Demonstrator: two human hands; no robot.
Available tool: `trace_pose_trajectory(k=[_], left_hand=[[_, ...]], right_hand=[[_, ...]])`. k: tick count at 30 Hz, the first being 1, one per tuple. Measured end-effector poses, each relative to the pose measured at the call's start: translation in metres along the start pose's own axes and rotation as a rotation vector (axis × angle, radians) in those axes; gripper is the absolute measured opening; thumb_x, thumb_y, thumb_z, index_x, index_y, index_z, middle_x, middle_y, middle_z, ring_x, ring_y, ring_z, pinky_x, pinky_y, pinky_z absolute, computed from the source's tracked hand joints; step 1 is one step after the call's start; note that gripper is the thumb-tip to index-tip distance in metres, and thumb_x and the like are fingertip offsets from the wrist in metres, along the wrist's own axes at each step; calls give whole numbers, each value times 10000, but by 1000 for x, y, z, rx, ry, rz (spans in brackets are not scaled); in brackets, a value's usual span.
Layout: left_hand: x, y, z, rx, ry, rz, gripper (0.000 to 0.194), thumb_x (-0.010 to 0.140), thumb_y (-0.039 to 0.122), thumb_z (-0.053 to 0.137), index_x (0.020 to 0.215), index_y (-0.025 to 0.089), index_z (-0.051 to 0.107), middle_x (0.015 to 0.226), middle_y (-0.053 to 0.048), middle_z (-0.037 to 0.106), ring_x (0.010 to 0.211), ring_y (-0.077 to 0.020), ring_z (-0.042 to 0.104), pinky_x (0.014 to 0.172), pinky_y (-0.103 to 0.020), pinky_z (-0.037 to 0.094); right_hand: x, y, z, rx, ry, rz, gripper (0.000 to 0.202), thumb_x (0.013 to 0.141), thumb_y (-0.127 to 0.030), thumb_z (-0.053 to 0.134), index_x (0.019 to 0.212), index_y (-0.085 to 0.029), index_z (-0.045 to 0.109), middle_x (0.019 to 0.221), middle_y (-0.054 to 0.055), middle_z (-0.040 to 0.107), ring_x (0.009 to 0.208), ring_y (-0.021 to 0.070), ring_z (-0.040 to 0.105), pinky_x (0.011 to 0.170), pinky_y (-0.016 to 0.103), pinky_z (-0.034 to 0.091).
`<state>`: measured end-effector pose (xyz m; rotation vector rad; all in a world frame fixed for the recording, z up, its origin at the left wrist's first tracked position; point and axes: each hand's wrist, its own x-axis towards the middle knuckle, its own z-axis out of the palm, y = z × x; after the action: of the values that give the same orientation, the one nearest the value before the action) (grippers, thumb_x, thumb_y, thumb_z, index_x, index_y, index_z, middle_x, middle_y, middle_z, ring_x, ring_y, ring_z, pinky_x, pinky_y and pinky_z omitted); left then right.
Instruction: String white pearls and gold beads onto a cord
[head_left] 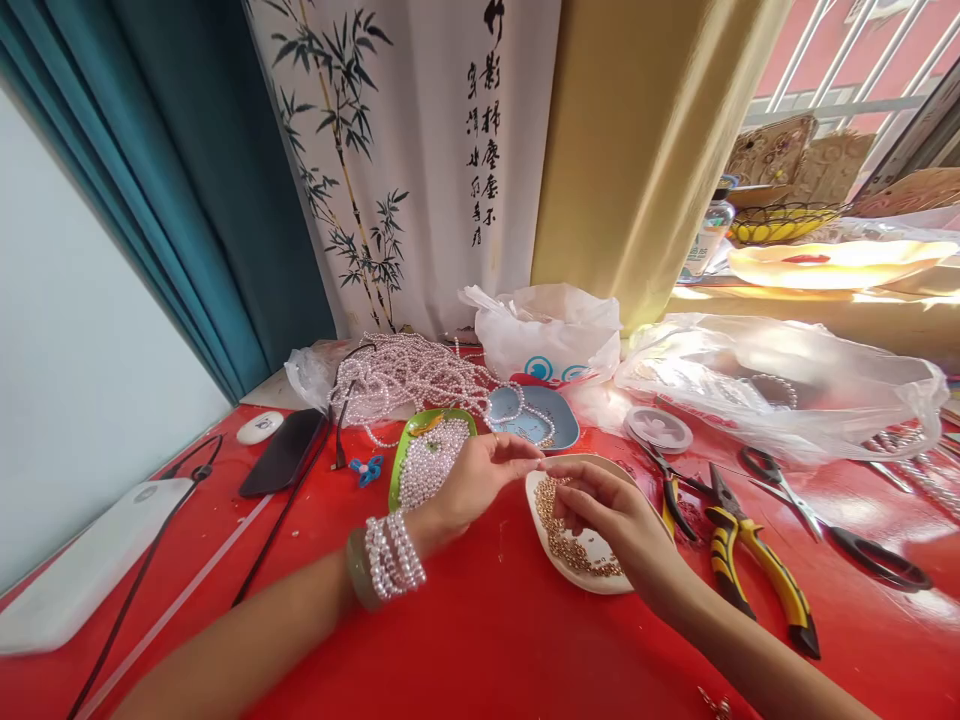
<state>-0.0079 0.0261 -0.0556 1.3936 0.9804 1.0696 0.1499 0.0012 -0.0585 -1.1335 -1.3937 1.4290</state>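
My left hand (480, 476) reaches in with thumb and fingers pinched together, between a green dish (394, 478) of pearl beads (431, 465) and a white plate (592, 580) of gold beads (570, 550). Over the plate, my right hand (604, 505) is closed too, its fingertips meeting those of the left. Whatever small thing is between the fingertips is too tiny to name. Pearl bracelets (394, 555) and a green bangle (363, 570) circle my left wrist. Just behind the hands sits a blue dish (559, 415) with a pearl strand lying across it.
Pliers with yellow-black handles (750, 560), smaller pliers (671, 490) and black-handled scissors (832, 525) lie at right. Pearl strands (412, 375) heap behind the dishes, beside a white plastic bag (547, 330). A phone (285, 452), cables and a white power bank (90, 560) lie at left.
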Motion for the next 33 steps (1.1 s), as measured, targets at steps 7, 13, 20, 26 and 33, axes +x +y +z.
trace_pose_trajectory(k=[7, 13, 20, 26, 33], left_hand=[[-8, -10, 9, -346, 18, -119, 183, 600, 220, 675, 747, 120, 631, 749, -38, 610, 703, -110, 540, 641, -232, 425], [-9, -17, 15, -429, 10, -191, 193, 561, 202, 706, 724, 129, 632, 734, -17, 607, 678, -90, 535, 647, -223, 424], [-7, -25, 16, -459, 38, -212, 175, 539, 181, 720, 676, 131, 623, 688, 5, 594, 649, -71, 524, 654, -208, 419], [-8, -25, 16, -447, 36, -213, 185, 527, 168, 723, 666, 129, 609, 657, 14, 582, 619, -64, 509, 635, -199, 406], [-9, -24, 16, -384, 15, -159, 174, 539, 161, 711, 673, 135, 603, 672, 8, 585, 652, -81, 514, 673, -219, 408]], right_hand=[[-8, -3, 3, -92, 46, -67, 194, 734, -294, 482, 592, -162, 469, 513, -33, 470, 475, 82, 416, 475, 212, 334], [-14, 3, 2, -285, 140, -195, 150, 713, -205, 441, 568, -184, 409, 515, -44, 415, 459, 81, 367, 436, 205, 294], [-16, 1, 2, -459, 127, -281, 154, 712, -169, 414, 563, -187, 381, 499, -42, 432, 470, 83, 363, 450, 202, 284], [-15, 1, 3, -474, 145, -257, 151, 683, -155, 411, 542, -189, 369, 488, -44, 416, 465, 84, 352, 438, 201, 273], [-15, 0, 4, -505, 159, -253, 149, 667, -143, 406, 535, -192, 356, 482, -46, 410, 461, 86, 352, 440, 203, 271]])
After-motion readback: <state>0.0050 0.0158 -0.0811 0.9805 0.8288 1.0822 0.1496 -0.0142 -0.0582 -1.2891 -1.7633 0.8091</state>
